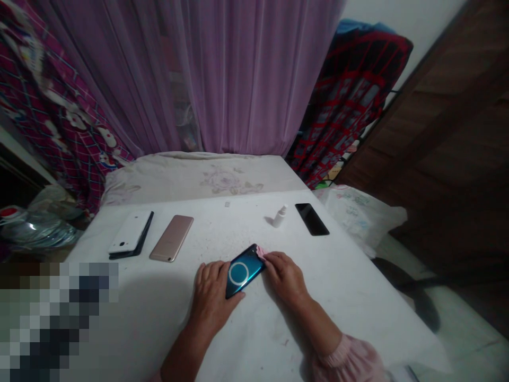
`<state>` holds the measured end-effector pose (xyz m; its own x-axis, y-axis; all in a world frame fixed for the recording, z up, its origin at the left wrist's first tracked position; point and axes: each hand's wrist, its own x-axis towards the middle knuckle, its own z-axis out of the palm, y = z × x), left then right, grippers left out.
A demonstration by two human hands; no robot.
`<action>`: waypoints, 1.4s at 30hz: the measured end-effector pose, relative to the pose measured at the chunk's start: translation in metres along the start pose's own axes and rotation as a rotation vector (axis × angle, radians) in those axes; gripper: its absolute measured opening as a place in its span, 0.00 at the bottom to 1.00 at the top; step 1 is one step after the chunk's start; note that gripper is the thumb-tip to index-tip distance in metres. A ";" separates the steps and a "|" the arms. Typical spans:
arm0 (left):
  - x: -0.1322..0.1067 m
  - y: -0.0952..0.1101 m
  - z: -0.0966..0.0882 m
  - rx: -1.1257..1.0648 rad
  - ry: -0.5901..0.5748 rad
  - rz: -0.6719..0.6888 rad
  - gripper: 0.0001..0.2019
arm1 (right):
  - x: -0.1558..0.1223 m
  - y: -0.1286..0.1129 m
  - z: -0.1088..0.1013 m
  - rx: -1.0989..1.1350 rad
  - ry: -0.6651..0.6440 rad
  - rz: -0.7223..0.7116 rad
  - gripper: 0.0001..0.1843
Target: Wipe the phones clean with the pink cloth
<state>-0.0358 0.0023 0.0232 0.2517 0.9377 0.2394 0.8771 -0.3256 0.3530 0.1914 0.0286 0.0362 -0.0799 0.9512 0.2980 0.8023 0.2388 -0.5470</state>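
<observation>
A blue smartphone point(244, 269) with a pale ring on its back lies on the white table, between my hands. My left hand point(212, 289) grips its lower left end, thumb along the near edge and fingers on the far side. At the upper right corner my right hand point(285, 277) pinches a small pink cloth point(261, 252) and presses it against the phone's back near the camera. The fingertips of that hand partly cover the cloth.
Behind my hands stands a white spray bottle point(280, 216), with a black phone point(312, 219) to its right. Leftward lie a rose-gold phone point(172, 238) and a white phone point(131, 232) stacked on a dark one. A purple curtain point(246, 79) hangs behind the table point(342, 297).
</observation>
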 end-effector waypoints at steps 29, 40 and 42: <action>0.003 0.006 0.001 -0.039 -0.015 -0.005 0.31 | 0.007 -0.006 0.002 -0.240 -0.090 0.137 0.15; 0.003 0.013 -0.002 -0.039 0.015 -0.033 0.31 | 0.040 -0.020 0.013 -0.269 -0.130 0.136 0.14; 0.003 0.013 -0.002 -0.047 -0.001 -0.043 0.31 | 0.022 -0.011 0.011 -0.243 -0.095 0.124 0.14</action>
<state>-0.0244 0.0009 0.0305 0.2149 0.9509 0.2228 0.8669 -0.2907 0.4049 0.1743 0.0490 0.0405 -0.0177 0.9870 0.1595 0.9266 0.0762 -0.3683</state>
